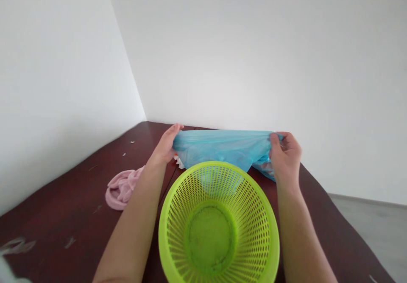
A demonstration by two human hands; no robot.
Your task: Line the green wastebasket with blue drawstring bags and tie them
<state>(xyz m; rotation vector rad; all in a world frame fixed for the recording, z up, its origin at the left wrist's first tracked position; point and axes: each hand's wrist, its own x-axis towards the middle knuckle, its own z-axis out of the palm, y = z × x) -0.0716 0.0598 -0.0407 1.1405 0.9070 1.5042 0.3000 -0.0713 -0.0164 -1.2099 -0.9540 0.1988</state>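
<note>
A thin blue plastic bag (219, 147) is stretched sideways between my two hands, just beyond the basket. My left hand (168, 143) grips the bag's left end, its fingers partly hidden behind the plastic. At the right end my right hand (286, 151) pinches the bag between thumb and fingers. Closer to me stands a lime-green perforated plastic basket (211, 236), its open top facing me and nothing inside it. The lower part of the bag hangs behind the basket's far rim, and some of it shows through the holes.
A crumpled pink cloth item (122, 187) lies left of my left forearm on the dark red table (82, 206). A small white and orange thing (179, 161) sits near my left hand. Whitish plastic (15, 249) shows at the lower left. White walls (238, 54) border the table.
</note>
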